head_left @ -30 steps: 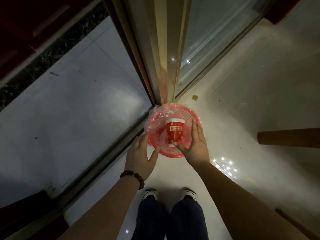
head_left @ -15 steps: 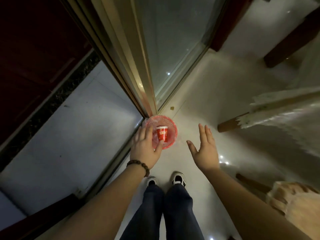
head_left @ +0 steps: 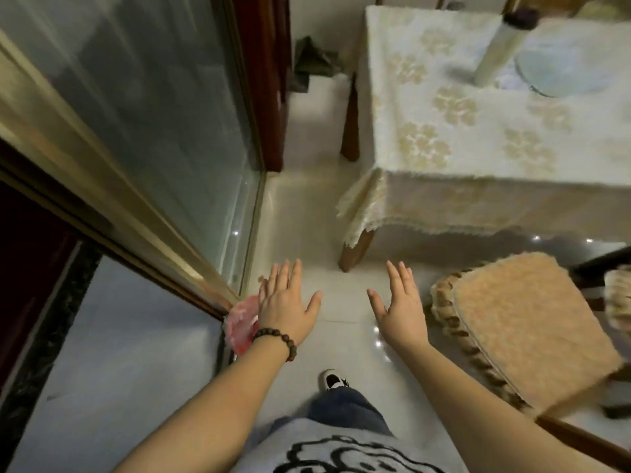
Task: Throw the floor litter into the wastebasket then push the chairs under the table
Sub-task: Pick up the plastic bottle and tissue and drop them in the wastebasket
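The red wastebasket (head_left: 240, 324), lined with clear plastic, stands on the floor at the corner of the glass door frame; my left wrist hides most of it. My left hand (head_left: 288, 300) hovers above and just right of it, fingers spread, holding nothing. My right hand (head_left: 399, 308) is also spread and empty, over bare floor. A chair with a tan fuzzy cushion (head_left: 526, 331) stands to the right of my right hand, out from the table (head_left: 478, 138), which is covered by a cream floral cloth.
A sliding glass door (head_left: 143, 107) with a gold frame runs along the left. A dark wooden table leg (head_left: 355, 250) stands just ahead of my hands. A roll (head_left: 498, 46) and a glass plate (head_left: 560, 63) sit on the table. Green crumpled material (head_left: 312, 61) lies by the far wall.
I have stood up and the view has lifted from the basket to the table and chair. Both hands came away from the basket and are now spread open in the air.
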{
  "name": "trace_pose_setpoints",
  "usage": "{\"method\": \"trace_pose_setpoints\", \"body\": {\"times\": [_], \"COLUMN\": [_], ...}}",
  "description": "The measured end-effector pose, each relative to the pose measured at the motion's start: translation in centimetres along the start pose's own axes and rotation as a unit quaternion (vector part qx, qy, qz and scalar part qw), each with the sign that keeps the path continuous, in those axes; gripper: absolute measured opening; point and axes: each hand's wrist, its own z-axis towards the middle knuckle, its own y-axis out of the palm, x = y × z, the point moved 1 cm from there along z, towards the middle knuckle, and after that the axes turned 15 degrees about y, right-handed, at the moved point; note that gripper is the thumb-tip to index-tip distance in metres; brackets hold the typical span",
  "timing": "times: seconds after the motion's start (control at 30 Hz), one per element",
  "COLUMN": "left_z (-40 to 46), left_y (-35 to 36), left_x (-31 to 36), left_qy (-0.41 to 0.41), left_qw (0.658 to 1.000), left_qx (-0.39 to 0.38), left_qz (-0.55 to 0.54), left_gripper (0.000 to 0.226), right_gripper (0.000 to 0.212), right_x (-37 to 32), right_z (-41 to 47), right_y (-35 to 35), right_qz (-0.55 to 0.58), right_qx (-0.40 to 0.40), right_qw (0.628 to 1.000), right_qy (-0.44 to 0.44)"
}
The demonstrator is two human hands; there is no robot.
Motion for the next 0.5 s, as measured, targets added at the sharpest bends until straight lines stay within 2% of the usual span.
{"method": "trace_pose_setpoints", "body": {"times": [0.23,0.5], "left_z": [-0.7,-4.7], "left_y": [2.0,7.7], "left_x": [5.2,14.1], "left_qy": [0.135,0.308], "left_qw": [0.989,0.935], "left_qx": [-0.066,-0.172], "left_qz": [0.02,0.039], "left_gripper": [0.071,0.072], "right_gripper": [0.063,0.059], "right_x": [6.0,16.3], "right_z": [-5.4,-16.0], "right_y": [-2.5,-4.2], "right_qz": [0.043,0.102], "right_qx": [0.086,0.19], "right_qw": [0.987,0.927], "right_qy": [0.126,0.306]}}
